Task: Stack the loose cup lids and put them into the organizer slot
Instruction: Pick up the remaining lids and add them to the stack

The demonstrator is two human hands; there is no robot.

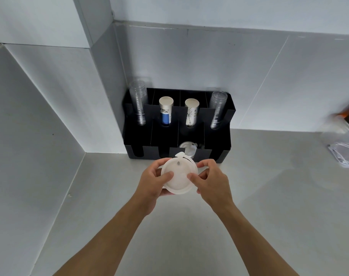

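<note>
A small stack of white cup lids is held above the counter just in front of the black organizer. My left hand grips its left edge with the thumb on top. My right hand holds the right edge, thumb pressing the top lid. A tab of one lid sticks out at the far side. Another white lid lies in a front slot of the organizer, right of centre.
The organizer's back slots hold two stacks of clear cups and two stacks of paper cups. A clear plastic bag lies at the right edge. Walls close in at the left and behind.
</note>
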